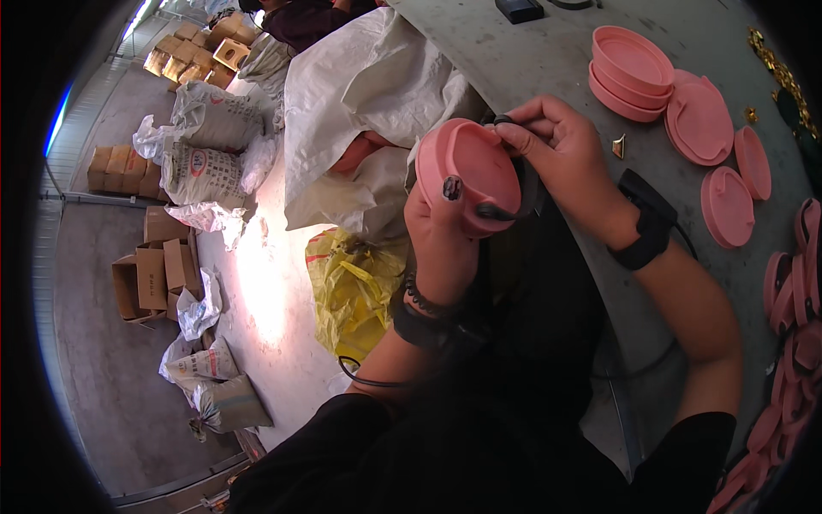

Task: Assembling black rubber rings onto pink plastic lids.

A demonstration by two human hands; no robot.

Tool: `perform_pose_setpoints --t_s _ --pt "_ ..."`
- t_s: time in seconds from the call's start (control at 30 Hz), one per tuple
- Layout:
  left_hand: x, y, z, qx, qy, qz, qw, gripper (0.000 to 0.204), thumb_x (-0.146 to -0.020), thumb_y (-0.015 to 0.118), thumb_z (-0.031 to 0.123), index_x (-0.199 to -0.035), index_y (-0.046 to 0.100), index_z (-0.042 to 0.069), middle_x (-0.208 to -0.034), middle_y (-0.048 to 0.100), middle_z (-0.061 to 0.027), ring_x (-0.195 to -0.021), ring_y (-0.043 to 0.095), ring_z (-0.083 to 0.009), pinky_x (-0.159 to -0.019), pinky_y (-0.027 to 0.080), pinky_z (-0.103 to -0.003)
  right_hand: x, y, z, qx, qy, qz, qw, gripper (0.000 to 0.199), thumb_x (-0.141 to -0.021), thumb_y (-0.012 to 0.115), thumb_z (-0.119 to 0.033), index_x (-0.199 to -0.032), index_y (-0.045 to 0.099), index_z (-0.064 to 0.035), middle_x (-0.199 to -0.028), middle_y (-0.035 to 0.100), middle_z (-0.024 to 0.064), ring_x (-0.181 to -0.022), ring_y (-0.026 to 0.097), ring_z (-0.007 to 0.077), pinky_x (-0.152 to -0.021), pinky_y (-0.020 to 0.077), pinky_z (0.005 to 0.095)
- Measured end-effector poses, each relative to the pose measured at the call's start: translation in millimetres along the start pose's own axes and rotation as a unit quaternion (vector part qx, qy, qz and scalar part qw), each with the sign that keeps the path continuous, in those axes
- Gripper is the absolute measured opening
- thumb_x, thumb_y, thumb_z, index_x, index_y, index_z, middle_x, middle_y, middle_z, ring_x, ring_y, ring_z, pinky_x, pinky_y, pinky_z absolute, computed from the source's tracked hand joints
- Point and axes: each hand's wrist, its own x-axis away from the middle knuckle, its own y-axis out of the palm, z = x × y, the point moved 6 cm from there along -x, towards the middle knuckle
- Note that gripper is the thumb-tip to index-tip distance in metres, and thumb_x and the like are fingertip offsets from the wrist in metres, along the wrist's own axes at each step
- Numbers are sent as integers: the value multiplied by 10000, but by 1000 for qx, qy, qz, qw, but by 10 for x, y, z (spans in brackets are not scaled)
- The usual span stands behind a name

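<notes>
My left hand (441, 244) is wrapped round a pink round lid (475, 158), its thumb lying across the top face. The lid is tilted, with a raised rim and a moulded part on its face. At its right edge, my right hand (556, 150) pinches a black strap (528, 190) between thumb and fingers. A black piece (492, 211) sits low on the lid's rim; whether it joins the strap I cannot tell. On the grey table (548, 60) to the right stand stacked pink lids (632, 60), with more pink lids (702, 120) beside them.
A heap of pink lids with black straps (792, 368) fills the right edge. A small gold piece (618, 147) lies near the stack. Left of the table are a white woven sack (360, 94), a yellow bag (355, 291) and cardboard boxes (154, 274). Another person (308, 21) shows at the top.
</notes>
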Motion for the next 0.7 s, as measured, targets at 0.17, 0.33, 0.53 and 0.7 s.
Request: perform_pose_setpoints --t_s 0.17,0.33,0.53,0.7 --pt "-2 -4 87 -17 9 -20 1000 581 -931 472 412 -1303 417 -31 -1242 525 -143 -1133 529 -221 -961 422 -348 -32 25 -54 -76 -9 -21 997 189 -884 662 -99 -1020 600 17 -903 668 70 -842 629 93 -768 506 221" --pt "14 -82 82 -19 20 -9 1000 576 -934 453 424 -1281 442 -37 -1215 540 -151 -1116 538 -230 -939 442 -356 -27 13 -45 -94 -7 -30 995 148 -907 634 -115 -1004 617 -5 -898 659 46 -846 617 85 -767 503 223" --pt "54 -57 169 -102 41 -36 993 572 -934 454 432 -1259 464 -39 -1176 562 -152 -1074 567 -236 -884 478 -360 6 16 -39 -138 52 -2 989 208 -932 609 -204 -988 621 -4 -882 648 15 -825 592 54 -736 480 207" --pt "-79 -73 199 -20 27 -6 999 581 -907 509 424 -1259 471 -37 -1175 572 -145 -1069 573 -232 -906 472 -347 59 183 -142 -100 -5 -24 995 282 -914 638 -277 -959 614 0 -877 642 5 -782 581 64 -696 472 227"
